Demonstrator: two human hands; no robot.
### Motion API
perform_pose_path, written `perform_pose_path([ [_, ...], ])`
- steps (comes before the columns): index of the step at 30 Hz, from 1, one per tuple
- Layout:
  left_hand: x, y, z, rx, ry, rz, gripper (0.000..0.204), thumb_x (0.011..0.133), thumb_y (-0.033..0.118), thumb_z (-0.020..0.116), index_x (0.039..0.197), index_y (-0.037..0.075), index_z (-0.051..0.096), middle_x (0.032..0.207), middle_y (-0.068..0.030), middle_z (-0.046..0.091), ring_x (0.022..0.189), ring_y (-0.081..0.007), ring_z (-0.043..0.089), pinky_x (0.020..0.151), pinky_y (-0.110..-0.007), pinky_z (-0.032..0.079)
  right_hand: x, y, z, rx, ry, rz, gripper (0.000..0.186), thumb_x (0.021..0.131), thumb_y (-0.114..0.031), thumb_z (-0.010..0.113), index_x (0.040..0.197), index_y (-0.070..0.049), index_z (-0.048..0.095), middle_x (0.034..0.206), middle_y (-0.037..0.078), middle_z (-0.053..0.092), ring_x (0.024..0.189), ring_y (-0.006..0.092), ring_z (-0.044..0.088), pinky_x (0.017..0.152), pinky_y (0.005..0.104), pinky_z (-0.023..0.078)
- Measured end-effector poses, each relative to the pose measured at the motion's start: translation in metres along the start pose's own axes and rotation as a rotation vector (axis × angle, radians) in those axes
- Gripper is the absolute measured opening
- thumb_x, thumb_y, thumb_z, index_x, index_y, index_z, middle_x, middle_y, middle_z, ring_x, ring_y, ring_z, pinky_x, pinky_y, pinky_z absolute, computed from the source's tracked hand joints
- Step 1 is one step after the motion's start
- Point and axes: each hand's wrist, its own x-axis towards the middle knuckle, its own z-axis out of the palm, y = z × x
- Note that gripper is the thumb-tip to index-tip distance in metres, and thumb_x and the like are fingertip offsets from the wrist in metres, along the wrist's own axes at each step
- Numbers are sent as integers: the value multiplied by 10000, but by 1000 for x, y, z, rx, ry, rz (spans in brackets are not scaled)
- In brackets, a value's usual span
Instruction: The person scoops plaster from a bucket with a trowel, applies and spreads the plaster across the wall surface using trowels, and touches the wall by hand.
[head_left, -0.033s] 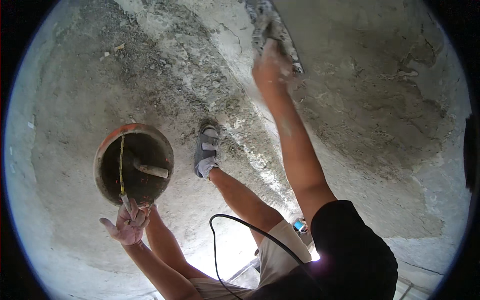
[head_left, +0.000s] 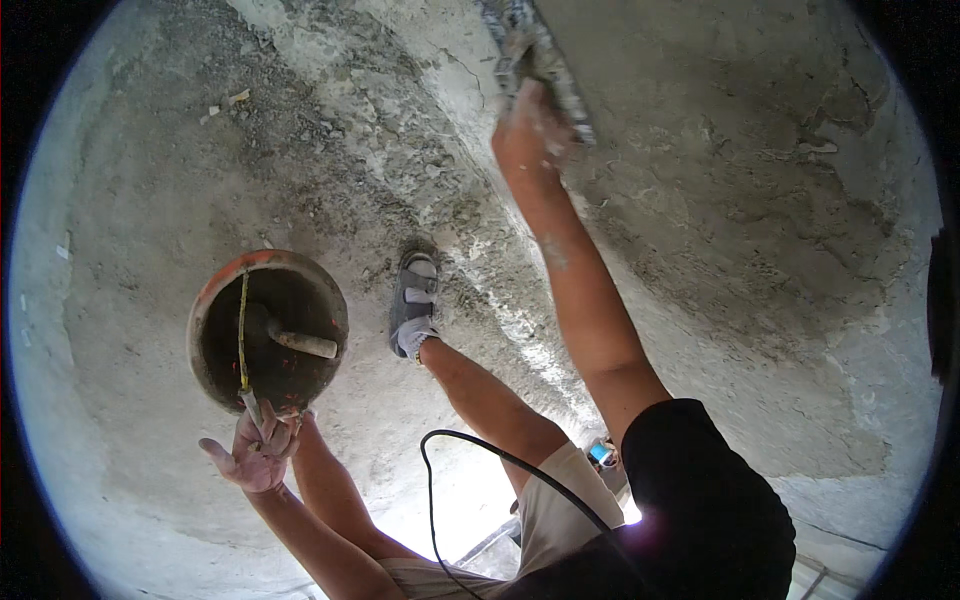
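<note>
My right hand [head_left: 535, 135] is closed round the handle of a plastering trowel [head_left: 572, 92], a long mortar-smeared blade lying along the wall at the top; motion blurs both a little. At the lower left, my left hand [head_left: 262, 450] has its fingers curled round the grip of a bucket's yellow rope handle [head_left: 242, 335], thumb sticking out. The round bucket [head_left: 203, 300] is grey inside with an orange-stained rim. Inside it rests a tool with a pale, rod-like handle [head_left: 305, 344]; its other end is hard to make out.
Rough plaster wall [head_left: 720, 200] fills the right side, with a darker patch. Grit and rubble [head_left: 340, 150] cover the floor along its foot. My sandalled foot [head_left: 415, 300] stands between bucket and wall. A black cable [head_left: 500, 447] loops before my shorts; a small blue-and-white object [head_left: 601, 453] lies behind.
My right hand and the trowel have shifted slightly left along the wall. The left hand and the bucket look nearly unmoved.
</note>
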Motion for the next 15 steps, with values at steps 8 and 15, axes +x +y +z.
perform_pose_path([
  [8,5,-6,20,92,242,10,891,739,858,333,920,-7,450,595,53,261,472,-68,190,439,-237,169,-52,16,156,-37,-149,58,329,821,-116,562,1113,34,537,1066,258,597,1021,372,583,901,432,443],
  [15,-2,1,5,56,40,25,888,743,858,319,918,-5,438,600,47,269,468,-63,208,436,-226,178,-44,-17,-1,136,118,-39,274,797,-127,647,977,-4,480,845,198,577,782,354,597,698,450,459],
])
